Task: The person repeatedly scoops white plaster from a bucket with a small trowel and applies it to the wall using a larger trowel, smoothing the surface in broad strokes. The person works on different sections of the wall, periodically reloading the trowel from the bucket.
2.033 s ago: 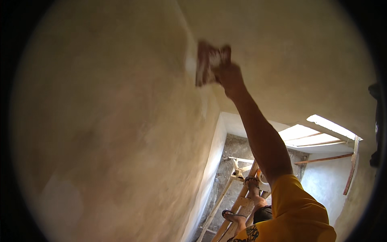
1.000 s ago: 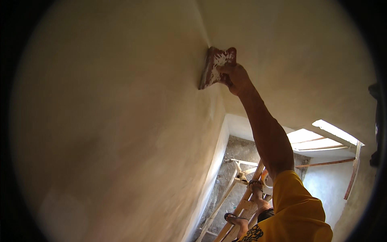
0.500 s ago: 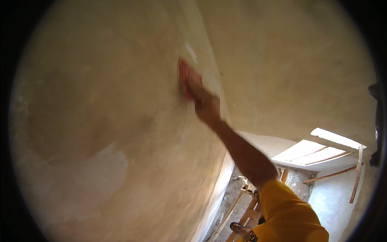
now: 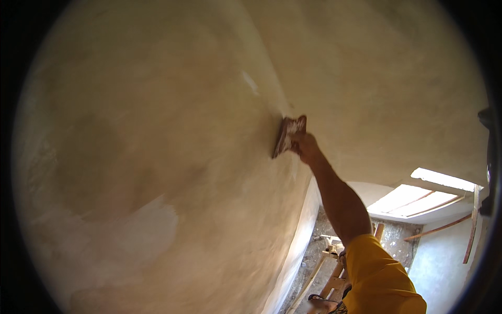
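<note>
My right hand (image 4: pixel 305 147) is closed around a wide reddish-brown putty spreader (image 4: pixel 291 134) smeared with white. The spreader's long edge lies at the plastered wall (image 4: pixel 157 131), just beside the corner where this surface meets the adjoining one. My arm is stretched out, with its yellow sleeve at the lower right. A short whitish streak (image 4: pixel 250 82) marks the wall above and left of the spreader. Lower on the left spreads a broad paler patch (image 4: pixel 130 230). My left hand does not show.
Below are wooden planks (image 4: pixel 334 280) like a scaffold, with a sandalled foot (image 4: pixel 321 304) by them. A rough grey floor (image 4: pixel 306 264) lies underneath. At right are a bright opening (image 4: pixel 418 201) and a hanging wooden strip (image 4: pixel 472 230). The adjoining plastered surface (image 4: pixel 376 94) fills the upper right.
My right hand has moved the putty spreader down and to the right, closer to the corner. The spreader has turned, showing its edge more. The view has shifted slightly.
</note>
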`<state>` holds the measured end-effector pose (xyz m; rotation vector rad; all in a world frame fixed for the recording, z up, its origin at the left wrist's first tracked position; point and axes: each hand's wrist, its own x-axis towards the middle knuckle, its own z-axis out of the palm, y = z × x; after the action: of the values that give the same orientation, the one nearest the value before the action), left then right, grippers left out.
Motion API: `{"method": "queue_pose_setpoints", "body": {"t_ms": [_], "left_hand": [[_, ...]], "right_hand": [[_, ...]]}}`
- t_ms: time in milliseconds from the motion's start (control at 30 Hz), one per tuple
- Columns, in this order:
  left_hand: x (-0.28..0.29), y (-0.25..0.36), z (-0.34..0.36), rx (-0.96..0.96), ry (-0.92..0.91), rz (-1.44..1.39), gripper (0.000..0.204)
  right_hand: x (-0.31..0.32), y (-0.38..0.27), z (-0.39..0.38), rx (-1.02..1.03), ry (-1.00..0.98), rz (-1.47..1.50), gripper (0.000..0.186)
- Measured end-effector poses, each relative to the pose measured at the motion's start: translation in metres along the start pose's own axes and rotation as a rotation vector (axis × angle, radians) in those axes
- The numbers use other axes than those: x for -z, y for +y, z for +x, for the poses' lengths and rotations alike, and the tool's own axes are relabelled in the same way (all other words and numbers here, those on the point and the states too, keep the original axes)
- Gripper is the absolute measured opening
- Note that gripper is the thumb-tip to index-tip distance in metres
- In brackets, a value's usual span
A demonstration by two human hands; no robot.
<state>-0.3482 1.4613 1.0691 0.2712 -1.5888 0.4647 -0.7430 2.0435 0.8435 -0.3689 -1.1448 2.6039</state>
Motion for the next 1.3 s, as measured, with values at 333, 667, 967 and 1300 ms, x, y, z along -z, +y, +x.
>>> {"method": "queue_pose_setpoints", "body": {"t_ms": [333,667,967,1300], "left_hand": [[-0.004,-0.034,-0.013,-0.072,-0.012,-0.026,0.065],[0.007,-0.081,-0.033,-0.011,-0.050,0.070,0.071],[0.057,-0.095,-0.083,-0.142,-0.010,0.105,0.071],[0.041,-0.007,-0.169,-0.196,-0.299,-0.076,0.076]], "right_hand": [[-0.222,-0.201,-0.102,0.499,-0.456,-0.167,0.024],[-0.262,-0.020,-0.391,1.349,-0.826,-1.026,0.053],[-0.153,0.071,-0.369,0.867,-0.086,-0.633,0.050],[0.240,0.253,-0.545,-0.408,0.288,-0.377,0.024]]}}
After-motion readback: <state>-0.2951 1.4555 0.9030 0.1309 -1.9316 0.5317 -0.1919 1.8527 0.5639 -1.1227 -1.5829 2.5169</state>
